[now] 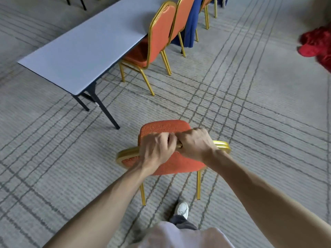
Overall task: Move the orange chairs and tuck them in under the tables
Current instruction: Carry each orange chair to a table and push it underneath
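Observation:
An orange chair [166, 128] with a gold metal frame stands on the carpet right in front of me, seen from above and behind. My left hand [156, 149] and my right hand [196, 143] grip the top rail of its backrest side by side, fingers curled over the gold edge. A long pale grey folding table [86, 45] runs from the left middle toward the top. Another orange chair [155, 36] sits with its seat partly under that table's long side. Behind it stand two more orange chairs [184, 13] in a row.
A dark blue cloth [191, 24] hangs by the far chairs. A heap of red fabric [317, 43] lies on the carpet at the right edge. The table's black folding legs [100, 106] stand left of my chair. My white shoe [182, 210] shows below the seat.

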`<state>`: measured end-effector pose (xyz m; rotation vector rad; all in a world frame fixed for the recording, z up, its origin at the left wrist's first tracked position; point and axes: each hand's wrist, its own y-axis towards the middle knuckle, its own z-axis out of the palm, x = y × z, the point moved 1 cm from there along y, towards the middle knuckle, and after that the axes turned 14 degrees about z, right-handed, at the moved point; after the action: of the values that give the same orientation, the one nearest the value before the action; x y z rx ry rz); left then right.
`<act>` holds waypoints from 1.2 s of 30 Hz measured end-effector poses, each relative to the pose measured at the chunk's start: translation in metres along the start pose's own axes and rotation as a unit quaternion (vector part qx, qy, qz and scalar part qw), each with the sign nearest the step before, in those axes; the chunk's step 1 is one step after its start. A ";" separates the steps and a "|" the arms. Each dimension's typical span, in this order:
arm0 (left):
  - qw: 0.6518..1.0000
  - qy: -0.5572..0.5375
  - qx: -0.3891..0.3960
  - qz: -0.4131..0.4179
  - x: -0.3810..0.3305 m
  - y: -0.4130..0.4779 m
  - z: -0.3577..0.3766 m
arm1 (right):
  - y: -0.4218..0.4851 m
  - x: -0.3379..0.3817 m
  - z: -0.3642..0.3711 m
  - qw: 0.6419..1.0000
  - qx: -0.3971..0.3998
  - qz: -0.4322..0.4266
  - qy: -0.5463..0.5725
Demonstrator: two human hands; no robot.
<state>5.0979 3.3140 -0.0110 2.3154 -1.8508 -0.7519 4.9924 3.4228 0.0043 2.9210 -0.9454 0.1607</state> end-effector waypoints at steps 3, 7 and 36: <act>0.998 0.048 -0.031 -0.015 0.033 0.057 0.004 | 0.057 -0.009 -0.004 0.996 -0.044 0.042 0.072; 0.996 0.067 -0.047 -0.036 0.076 0.111 0.001 | 0.124 -0.004 -0.013 0.992 -0.052 0.057 0.098; 0.973 0.131 0.018 -0.187 0.310 0.442 -0.013 | 0.578 -0.024 -0.039 0.985 0.002 -0.155 0.071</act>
<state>4.7541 2.9040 0.0597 2.6717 -1.3498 -0.4143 4.6308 2.9732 0.0583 2.9638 -0.4631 0.3452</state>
